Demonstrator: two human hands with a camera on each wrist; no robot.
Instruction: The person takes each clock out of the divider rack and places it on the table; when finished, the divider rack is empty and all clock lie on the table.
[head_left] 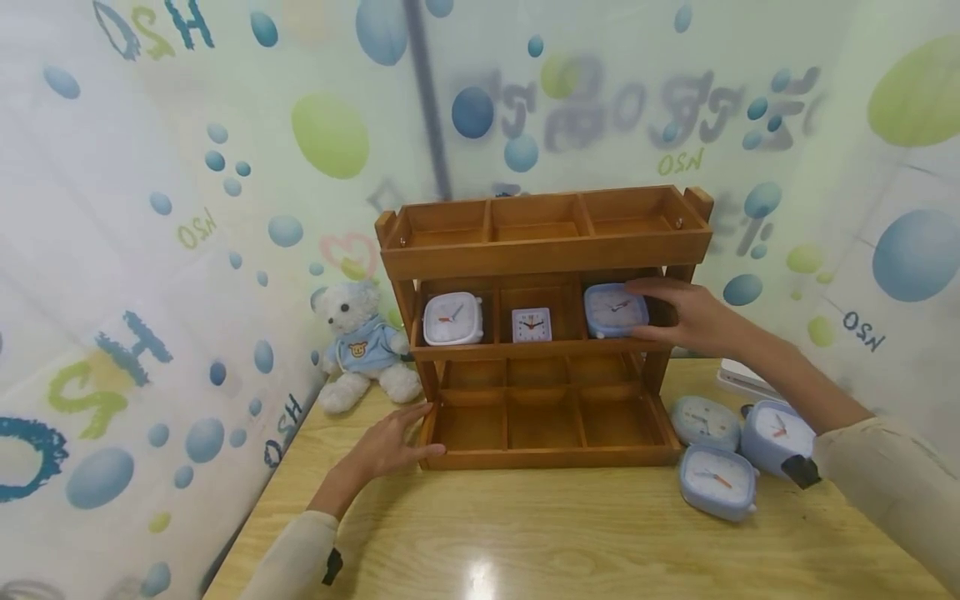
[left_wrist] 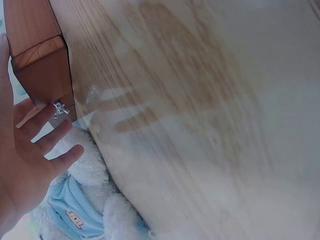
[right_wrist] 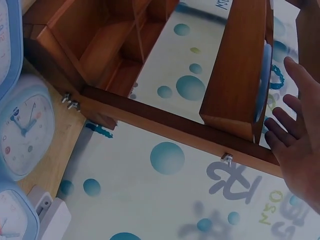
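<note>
While dotted walls [head_left: 420, 150] flank tabletop [head_left: 570, 533] | left hand [head_left: 386, 446], right hand [head_left: 688, 315]: fingers wide | blue clock [head_left: 609, 312] perhaps touched

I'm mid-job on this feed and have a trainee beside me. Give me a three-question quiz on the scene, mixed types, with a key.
1. In which compartment of its tier is the small square clock? A left, B centre, C right.
2. True or false: the teddy bear and the loose clocks on the table are at opposite ends of the rack.
3. Which clock is the right hand at?

Key: 1 B; 2 true; 3 the blue clock in the right compartment.
</note>
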